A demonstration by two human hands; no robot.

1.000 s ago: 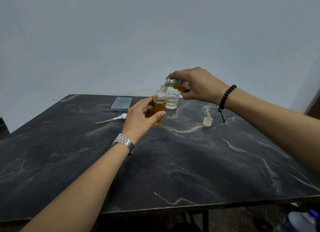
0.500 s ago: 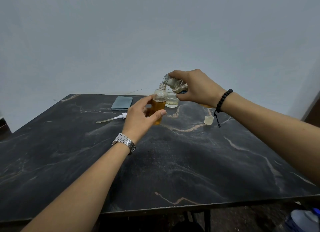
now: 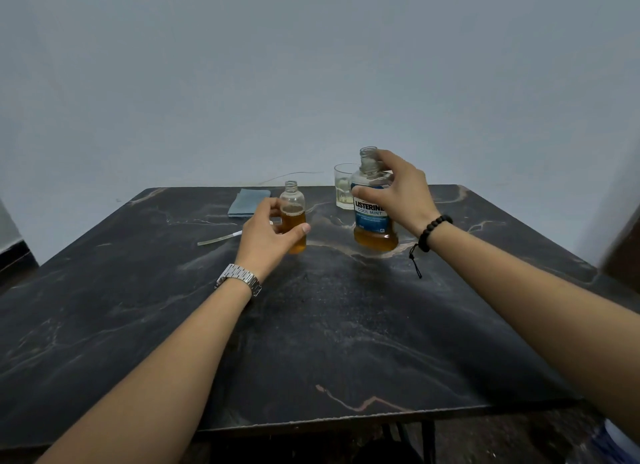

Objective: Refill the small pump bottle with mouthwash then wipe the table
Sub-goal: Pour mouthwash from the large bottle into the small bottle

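Left hand (image 3: 268,233): grip closed around the lower body of the small pump bottle (image 3: 293,216), thumb on the near side, fingers wrapped behind. The bottle stands upright on the counter (image 3: 311,325) just left of frame centre, neck uncapped, amber mouthwash filling roughly its lower half. A metal watch (image 3: 239,278) sits on this wrist.

Right hand (image 3: 398,193): grip closed over the shoulder of the Listerine Cool Mint bottle (image 3: 372,217), thumb across the top of the label, fingers curled behind the neck. This bottle is upright, right of the pump bottle and apart from it, mouth open, amber liquid in the bottom portion only. Whether its base rests fully on the counter cannot be told. A black bead bracelet (image 3: 434,231) with a hanging cord is on this wrist.

Surroundings: a clear drinking glass (image 3: 343,188) with a little pale liquid stands directly behind the Listerine bottle, partly hidden by it. The detached pump head with its dip tube (image 3: 220,238) lies flat to the left of the left hand. A folded grey-blue cloth (image 3: 247,203) lies at the far edge, upper left of the pump bottle. The counter is dark marble-patterned; a plain wall fills the upper frame.
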